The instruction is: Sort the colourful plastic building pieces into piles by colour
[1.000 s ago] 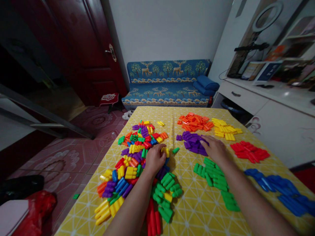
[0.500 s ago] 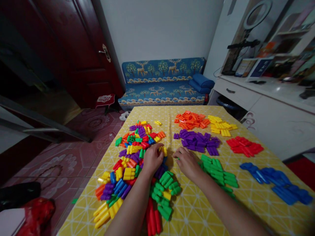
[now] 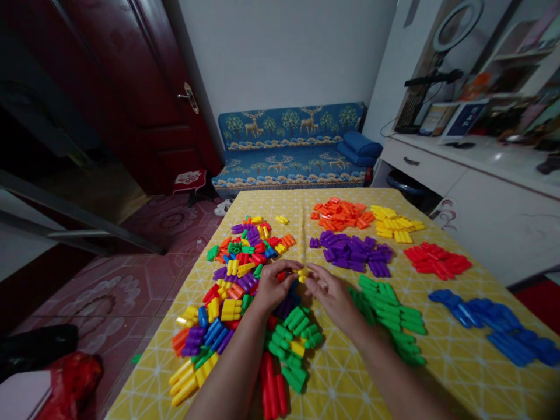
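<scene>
Between my two hands, over the middle of the table, is a small yellow plastic building block (image 3: 302, 275). My left hand (image 3: 275, 286) pinches it from the left between thumb and fingers. Fingertips of my right hand (image 3: 331, 293) close on its right side, with the thumb underneath partly hidden. Below and behind my left hand spreads a mixed heap of blocks (image 3: 214, 332) in several colours, partly covered by my forearm. Right of my right hand lies a pile of green blocks (image 3: 387, 309), and beyond it a pile of purple blocks (image 3: 354, 251).
Orange blocks (image 3: 339, 214), yellow blocks (image 3: 396, 224), red blocks (image 3: 436, 261) and blue blocks (image 3: 499, 324) lie in separate groups on the yellow tablecloth (image 3: 359, 379). Past the table's far edge stands a blue sofa (image 3: 280, 169). A white cabinet (image 3: 494, 204) flanks the right side.
My hands have come together around the yellow block, which now shows between the fingertips. My right hand was further apart, with a bit of green at its fingers.
</scene>
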{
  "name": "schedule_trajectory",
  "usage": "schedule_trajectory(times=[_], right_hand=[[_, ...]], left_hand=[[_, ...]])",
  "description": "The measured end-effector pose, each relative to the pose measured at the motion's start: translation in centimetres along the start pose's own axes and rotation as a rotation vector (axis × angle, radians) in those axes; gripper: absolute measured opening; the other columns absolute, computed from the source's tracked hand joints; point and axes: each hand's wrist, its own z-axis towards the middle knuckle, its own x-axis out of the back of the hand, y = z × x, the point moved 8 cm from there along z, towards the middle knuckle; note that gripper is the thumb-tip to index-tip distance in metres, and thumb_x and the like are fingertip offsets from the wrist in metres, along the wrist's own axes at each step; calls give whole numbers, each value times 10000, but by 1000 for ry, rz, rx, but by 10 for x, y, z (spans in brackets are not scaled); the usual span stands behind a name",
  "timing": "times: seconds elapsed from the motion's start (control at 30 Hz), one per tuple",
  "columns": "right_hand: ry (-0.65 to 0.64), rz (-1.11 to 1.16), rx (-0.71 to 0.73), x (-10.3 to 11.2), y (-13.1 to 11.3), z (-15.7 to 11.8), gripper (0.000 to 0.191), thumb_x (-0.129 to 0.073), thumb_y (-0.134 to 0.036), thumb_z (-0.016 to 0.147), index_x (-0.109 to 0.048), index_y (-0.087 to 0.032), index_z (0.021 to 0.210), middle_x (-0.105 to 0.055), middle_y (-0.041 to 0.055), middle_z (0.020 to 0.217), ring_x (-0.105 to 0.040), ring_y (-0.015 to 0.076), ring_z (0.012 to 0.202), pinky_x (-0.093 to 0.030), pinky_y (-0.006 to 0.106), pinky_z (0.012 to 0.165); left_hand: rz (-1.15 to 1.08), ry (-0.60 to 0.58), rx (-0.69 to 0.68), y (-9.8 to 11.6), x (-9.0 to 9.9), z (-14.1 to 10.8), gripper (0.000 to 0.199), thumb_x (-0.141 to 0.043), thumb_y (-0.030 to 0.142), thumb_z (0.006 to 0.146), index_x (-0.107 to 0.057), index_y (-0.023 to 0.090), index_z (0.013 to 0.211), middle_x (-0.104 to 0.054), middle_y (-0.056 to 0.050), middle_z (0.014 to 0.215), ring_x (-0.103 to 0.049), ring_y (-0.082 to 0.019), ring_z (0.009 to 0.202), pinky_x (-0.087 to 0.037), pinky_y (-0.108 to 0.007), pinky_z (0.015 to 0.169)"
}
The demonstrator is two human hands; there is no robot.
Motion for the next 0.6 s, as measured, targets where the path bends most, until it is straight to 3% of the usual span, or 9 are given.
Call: schedule_trajectory(times=[0.07, 0.17, 0.37, 0.47, 0.53, 0.6], right_hand=[[-12, 162, -53, -10, 6, 2, 486, -511, -532, 864, -562, -194, 1209, -694, 61, 894, -655, 174, 658, -476, 266, 527], [44, 267, -75, -12, 12, 4, 459, -622, -520, 790, -586, -174, 1090, -679, 50, 851, -637, 163, 646, -477, 255, 530], [150, 263, -15, 15, 9, 6, 310, -757, -359, 670, -590, -184, 863, -674, 28, 790, -659, 166, 719, -518, 261, 630], [256, 249, 25, 67, 8, 25, 334, -795, -336, 622, -608, -178, 850, -680, 26, 765, -662, 162, 693, -527, 259, 614], [427, 238, 18, 125, 16, 44, 365, -826, -311, 581, -621, -170, 848, -680, 22, 759, -656, 151, 671, -519, 244, 586], [678, 190, -98, 190, 35, 60, 340, -832, -267, 590, -632, -158, 843, -643, -4, 678, -601, 116, 567, -454, 208, 494]], left_hand=[[-54, -45, -39, 4, -3, 0, 61, -639, 190, 829, -688, 156, 838, -739, -92, 945, -695, -190, 914, -553, -309, 843], [-29, -70, -91, 10, -6, 0, 46, -650, 139, 803, -688, 160, 789, -737, -96, 965, -695, -193, 907, -546, -319, 837], [101, -58, -150, 16, -6, 0, 117, -631, 86, 771, -683, 176, 823, -701, -91, 1034, -660, -200, 981, -514, -353, 895], [129, -78, -161, 13, -9, 0, 159, -607, 96, 790, -686, 180, 900, -697, -93, 1034, -648, -204, 1009, -510, -364, 908], [145, -92, -169, 11, -11, 1, 157, -599, 97, 793, -687, 180, 894, -695, -91, 1025, -647, -202, 1003, -510, -360, 903], [157, -109, -168, 10, -13, 1, 140, -594, 101, 798, -687, 179, 867, -693, -87, 1013, -650, -194, 978, -513, -346, 883]])
